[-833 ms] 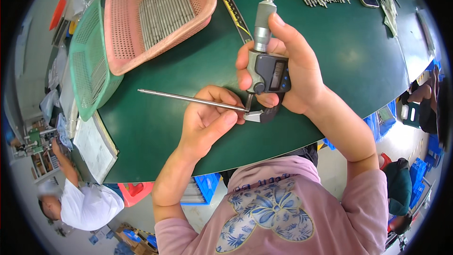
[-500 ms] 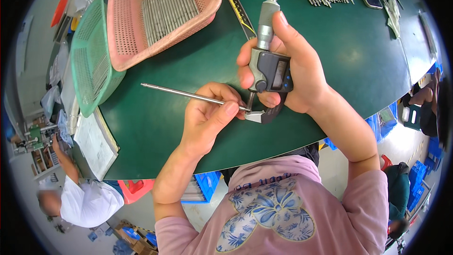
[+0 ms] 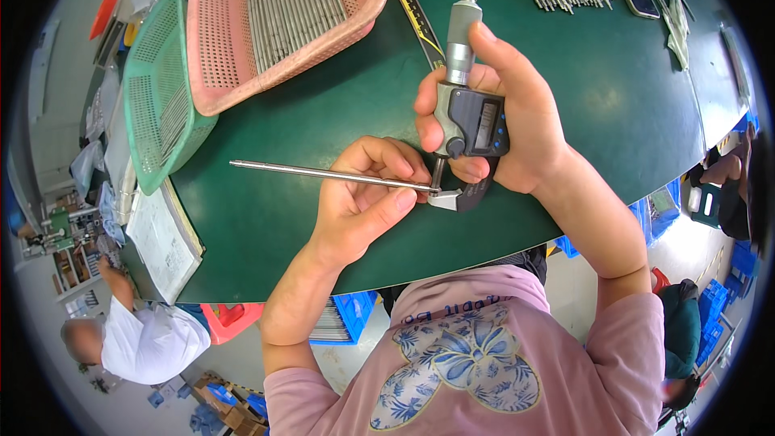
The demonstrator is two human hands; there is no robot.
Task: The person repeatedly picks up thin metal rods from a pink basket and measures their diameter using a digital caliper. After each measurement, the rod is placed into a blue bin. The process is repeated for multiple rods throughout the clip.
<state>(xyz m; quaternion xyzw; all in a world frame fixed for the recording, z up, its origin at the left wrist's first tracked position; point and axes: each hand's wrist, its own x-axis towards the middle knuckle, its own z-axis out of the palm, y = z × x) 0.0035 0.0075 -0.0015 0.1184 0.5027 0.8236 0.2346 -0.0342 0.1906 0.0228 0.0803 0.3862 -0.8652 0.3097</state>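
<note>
A: Centre of frame. Right hand (image 3: 500, 113) has its fingers clamped around a digital micrometer (image 3: 472, 125), held upright. Left hand (image 3: 363, 202) pinches a thin steel rod (image 3: 323, 173), and the rod's right end sits between the anvil and spindle.

B: Handling?

A: The rod looks light, stiff and smooth, so probably slippery. Grip it near the measured end, as shown. The pink basket (image 3: 282, 20) at upper left holds more rods, above the green worktop (image 3: 339, 113).
</note>
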